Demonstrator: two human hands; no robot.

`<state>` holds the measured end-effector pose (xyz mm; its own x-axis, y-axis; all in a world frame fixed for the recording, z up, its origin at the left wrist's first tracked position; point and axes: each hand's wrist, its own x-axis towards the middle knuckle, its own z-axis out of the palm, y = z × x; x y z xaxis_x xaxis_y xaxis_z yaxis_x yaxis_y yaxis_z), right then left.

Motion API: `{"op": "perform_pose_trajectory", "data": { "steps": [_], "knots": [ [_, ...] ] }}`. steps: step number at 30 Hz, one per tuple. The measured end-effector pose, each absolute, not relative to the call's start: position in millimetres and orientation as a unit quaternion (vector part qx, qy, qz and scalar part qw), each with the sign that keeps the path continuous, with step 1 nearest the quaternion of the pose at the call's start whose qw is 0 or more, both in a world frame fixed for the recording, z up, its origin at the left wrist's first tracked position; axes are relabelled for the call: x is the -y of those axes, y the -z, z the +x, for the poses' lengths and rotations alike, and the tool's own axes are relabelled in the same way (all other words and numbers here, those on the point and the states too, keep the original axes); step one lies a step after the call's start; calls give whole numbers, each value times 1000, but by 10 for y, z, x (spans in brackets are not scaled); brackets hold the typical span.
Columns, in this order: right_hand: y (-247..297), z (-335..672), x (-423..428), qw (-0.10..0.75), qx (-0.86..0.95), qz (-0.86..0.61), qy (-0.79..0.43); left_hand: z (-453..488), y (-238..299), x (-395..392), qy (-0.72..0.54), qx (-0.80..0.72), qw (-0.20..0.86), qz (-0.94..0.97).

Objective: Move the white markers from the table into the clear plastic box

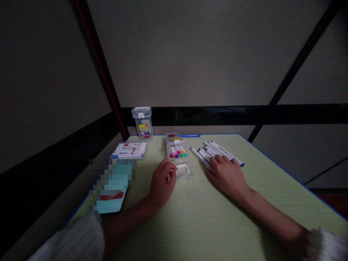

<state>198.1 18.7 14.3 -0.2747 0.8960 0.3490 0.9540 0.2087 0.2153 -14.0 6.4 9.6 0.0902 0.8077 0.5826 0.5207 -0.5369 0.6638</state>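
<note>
My left hand (162,182) rests on the pale green table (206,217) with its fingers curled against the left edge of a clear plastic lid (184,170). Behind the lid, an open clear box (177,149) holds several markers with coloured caps. My right hand (227,173) lies flat, fingers stretched over a row of loose white markers (214,152) spread on the table to the right of the box. Whether the left fingers actually grip the lid is unclear.
A tall closed clear box (143,122) stands at the table's back edge. A flat pack of markers (129,150) lies at the back left, with a blurred teal item (112,188) in front of it. Dark rails and a wall surround the table.
</note>
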Motion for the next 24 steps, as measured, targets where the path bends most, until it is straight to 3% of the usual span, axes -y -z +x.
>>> {"op": "perform_pose_trajectory", "data": {
  "steps": [9,15,19,24],
  "knots": [
    [-142,1928,-161,54,780,-601,166,-140,-91,-77,-496,-452,162,724],
    [-119,1917,-173,90,778,-607,136,-144,-88,-79,-496,-450,177,721],
    [-117,1939,-194,243,744,-620,45,-139,-103,-73,-502,-450,186,715],
    [-99,1873,-168,501,649,-506,-267,-132,-83,-74,-520,-464,244,674]
  ]
}}
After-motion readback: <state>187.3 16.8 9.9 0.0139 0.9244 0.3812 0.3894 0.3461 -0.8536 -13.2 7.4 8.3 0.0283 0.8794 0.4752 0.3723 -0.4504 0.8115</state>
